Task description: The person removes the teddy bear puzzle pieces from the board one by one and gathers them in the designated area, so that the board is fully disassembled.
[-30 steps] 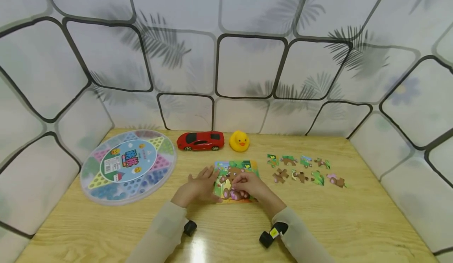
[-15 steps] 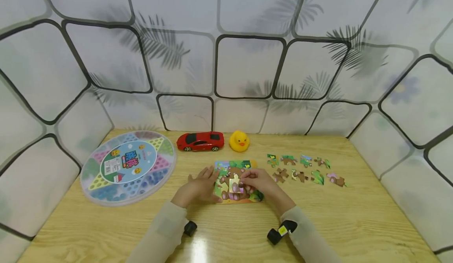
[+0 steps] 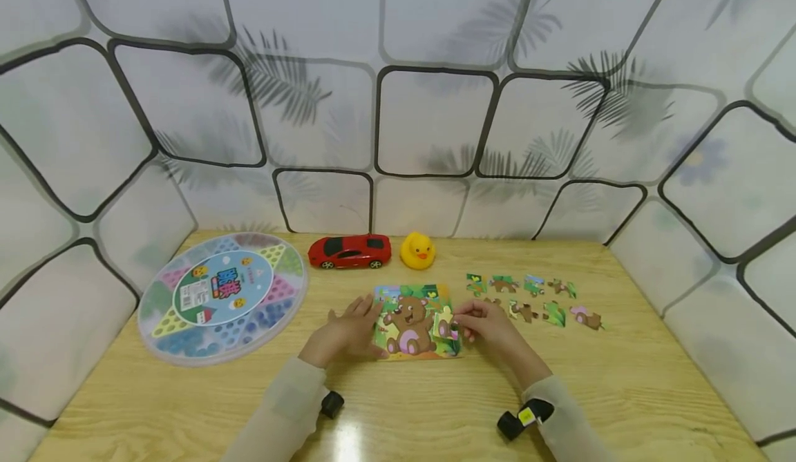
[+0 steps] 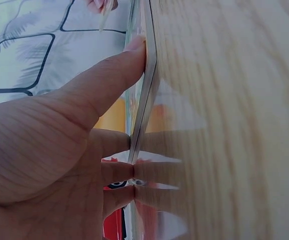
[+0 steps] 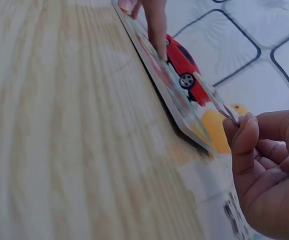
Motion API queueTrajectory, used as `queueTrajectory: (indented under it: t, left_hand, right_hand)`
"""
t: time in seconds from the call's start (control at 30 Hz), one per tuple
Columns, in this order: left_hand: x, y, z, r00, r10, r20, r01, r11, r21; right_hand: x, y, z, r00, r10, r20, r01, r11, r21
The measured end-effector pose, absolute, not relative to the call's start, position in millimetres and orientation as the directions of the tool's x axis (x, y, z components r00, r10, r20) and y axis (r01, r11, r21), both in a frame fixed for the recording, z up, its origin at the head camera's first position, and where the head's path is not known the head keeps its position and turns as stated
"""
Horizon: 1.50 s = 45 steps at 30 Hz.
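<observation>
A puzzle board with a brown bear picture lies flat on the wooden table in the head view. My left hand rests at its left side; in the left wrist view the thumb touches the board's edge and the extended fingers reach along it. My right hand pinches a puzzle piece between thumb and index finger above the board's right side. From the right wrist, the piece is tilted and raised off the board. The other right fingers are curled in.
Loose puzzle pieces lie in two rows to the right of the board, one partly behind my right hand. A red toy car and a yellow rubber duck stand behind. A round Chinese checkers set lies at left. Patterned walls enclose the table.
My right hand has moved right with the pinched piece, from over the bear's middle to the board's right side, uncovering the bear. The left hand has stayed in place.
</observation>
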<state>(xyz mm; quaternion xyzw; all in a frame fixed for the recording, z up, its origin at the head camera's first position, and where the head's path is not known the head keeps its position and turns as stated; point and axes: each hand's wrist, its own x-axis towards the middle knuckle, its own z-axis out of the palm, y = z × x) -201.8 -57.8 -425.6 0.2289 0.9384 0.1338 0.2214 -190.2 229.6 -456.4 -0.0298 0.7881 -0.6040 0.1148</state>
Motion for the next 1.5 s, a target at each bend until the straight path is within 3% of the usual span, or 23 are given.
queueTrajectory:
  t: [0.33, 0.73, 1.5]
  left_hand:
    - [-200, -60, -433, -0.799, 0.494, -0.341, 0.377, 0.855, 0.356]
    - [-202, -60, -430, -0.801, 0.498, -0.332, 0.378, 0.851, 0.366]
    - [-203, -58, -428, -0.800, 0.498, -0.334, 0.380, 0.852, 0.360]
  right_hand:
    - [-176, 277, -456, -0.982, -0.045, -0.184, 0.169, 0.233, -0.958]
    - [-163, 325, -449, -0.982, -0.017, -0.190, 0.181, 0.234, -0.955]
    - [-164, 332, -456, -0.978, 0.008, -0.207, 0.195, 0.370, -0.908]
